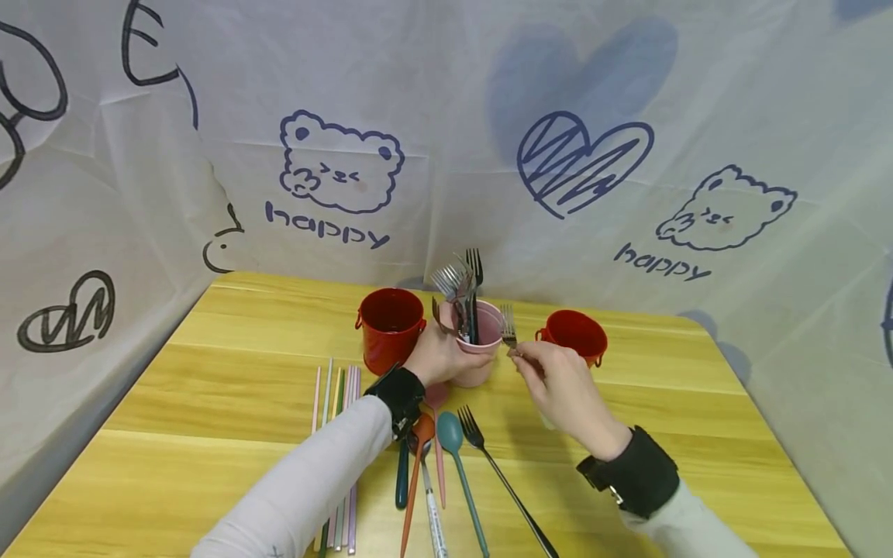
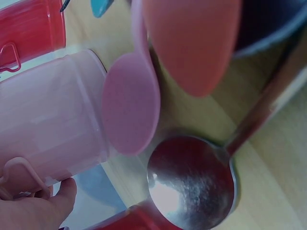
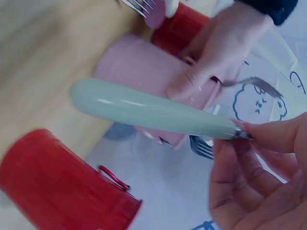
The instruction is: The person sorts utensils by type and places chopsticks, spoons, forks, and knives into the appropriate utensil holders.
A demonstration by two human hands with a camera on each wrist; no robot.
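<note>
Near the back of the table, a pink bucket (image 1: 470, 372) holds several forks (image 1: 460, 287) with their tines up. My left hand (image 1: 443, 356) grips the bucket by its side near the rim. In the left wrist view its thumb (image 2: 64, 194) lies against the pink wall. Just right of the bucket, my right hand (image 1: 561, 387) pinches a fork (image 1: 508, 327) by its neck, tines up. The right wrist view shows this fork's pale green handle (image 3: 153, 112) hanging free of the fingers. In the head view that handle is mostly hidden behind the hand.
Red buckets stand left (image 1: 392, 333) and right (image 1: 575, 335) of the pink one. In front lie a black fork (image 1: 505, 480), a teal spoon (image 1: 452, 434), an orange spoon (image 1: 422, 430), a pink spoon (image 2: 130, 105) and a metal ladle (image 2: 192, 179). Several straws (image 1: 345, 465) lie leftward.
</note>
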